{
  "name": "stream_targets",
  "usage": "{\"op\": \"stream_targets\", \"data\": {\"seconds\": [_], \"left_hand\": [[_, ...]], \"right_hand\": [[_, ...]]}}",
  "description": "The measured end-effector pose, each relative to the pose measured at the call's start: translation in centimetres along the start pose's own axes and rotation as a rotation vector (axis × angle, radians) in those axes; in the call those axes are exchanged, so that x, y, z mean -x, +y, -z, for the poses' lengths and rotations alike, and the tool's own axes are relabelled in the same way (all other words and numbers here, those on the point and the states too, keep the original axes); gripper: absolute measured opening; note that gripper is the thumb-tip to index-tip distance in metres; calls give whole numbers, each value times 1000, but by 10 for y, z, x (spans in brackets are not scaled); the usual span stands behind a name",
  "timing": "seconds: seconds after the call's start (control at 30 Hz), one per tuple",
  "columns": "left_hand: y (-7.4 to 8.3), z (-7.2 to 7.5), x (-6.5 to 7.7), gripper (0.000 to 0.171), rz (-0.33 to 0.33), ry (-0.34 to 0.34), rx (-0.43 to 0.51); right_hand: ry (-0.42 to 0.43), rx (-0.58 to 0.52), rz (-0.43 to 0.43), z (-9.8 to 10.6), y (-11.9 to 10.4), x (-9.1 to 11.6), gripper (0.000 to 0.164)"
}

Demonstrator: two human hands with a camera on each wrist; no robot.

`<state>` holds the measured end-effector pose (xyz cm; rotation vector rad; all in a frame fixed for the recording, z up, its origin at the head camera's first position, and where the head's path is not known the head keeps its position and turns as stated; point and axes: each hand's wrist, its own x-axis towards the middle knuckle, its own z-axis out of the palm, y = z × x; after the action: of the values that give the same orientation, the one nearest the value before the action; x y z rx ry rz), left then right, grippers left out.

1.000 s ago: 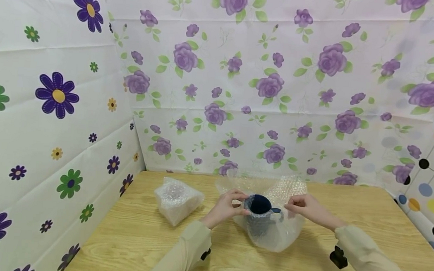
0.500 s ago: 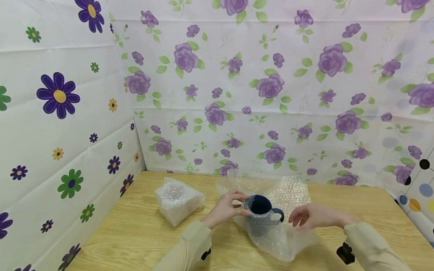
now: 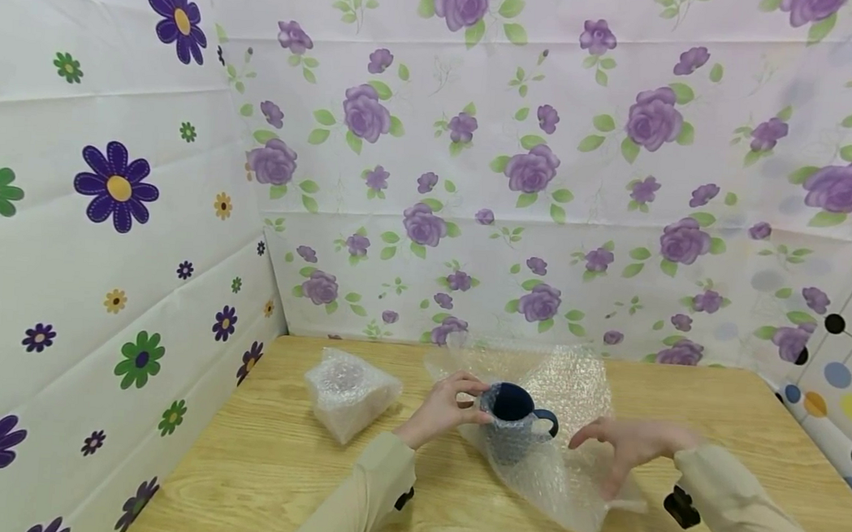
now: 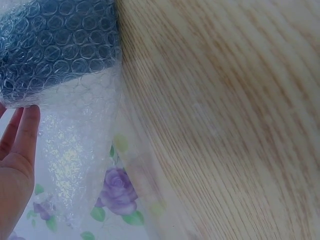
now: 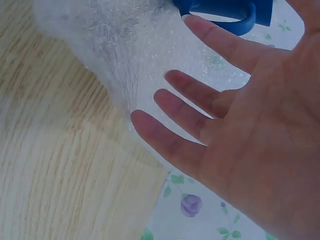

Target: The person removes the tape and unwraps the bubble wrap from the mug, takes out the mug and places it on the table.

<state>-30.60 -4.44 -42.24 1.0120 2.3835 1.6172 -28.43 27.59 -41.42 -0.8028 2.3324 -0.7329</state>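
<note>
A dark blue mug [image 3: 514, 402] stands on a sheet of bubble wrap [image 3: 573, 381], its handle to the right. Part of the wrap covers the mug's left side and front; the handle [image 5: 240, 25] is bare in the right wrist view. My left hand [image 3: 447, 406] grips the wrapped mug at its left side, thumb in front and fingers behind. In the left wrist view its fingers [image 4: 30, 130] press the bubble wrap against the mug. To the right of the handle, my right hand [image 3: 630, 449] is spread over the loose wrap, holding nothing; whether it touches the wrap is unclear.
A bundle of bubble wrap [image 3: 348, 395] lies to the left on the wooden table [image 3: 238, 466]; what it contains cannot be made out. A flowered cloth [image 3: 431, 177] hangs behind the table, with other patterned cloths at both sides.
My right hand has let go of the wrap's edge and moved right and toward me, its fingers opening. The loose wrap has dropped outward, uncovering the handle. My left hand stays on the mug.
</note>
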Motion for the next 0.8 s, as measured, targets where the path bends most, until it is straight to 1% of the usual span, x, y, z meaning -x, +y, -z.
{"op": "stream_targets", "data": {"seconds": [0.07,0.2,0.37,0.53,0.63,0.8], "left_hand": [[0,0,0,41,1,1,3],[0,0,0,41,0,2,7],[-1,0,0,41,-8,-1,1],[0,0,0,42,-5,-2,6],[0,0,0,42,-5,4,8],[0,0,0,41,-7,7,3]], "right_hand": [[1,34,-9,-2,1,0,74],[-1,73,4,-7,1,0,76],[-22,113,-38,-13,2,-1,78],[-51,121,-78,-13,-1,0,79],[-61,88,-77,-11,-4,2,78],[-89,-34,-21,-4,-7,2,72]]}}
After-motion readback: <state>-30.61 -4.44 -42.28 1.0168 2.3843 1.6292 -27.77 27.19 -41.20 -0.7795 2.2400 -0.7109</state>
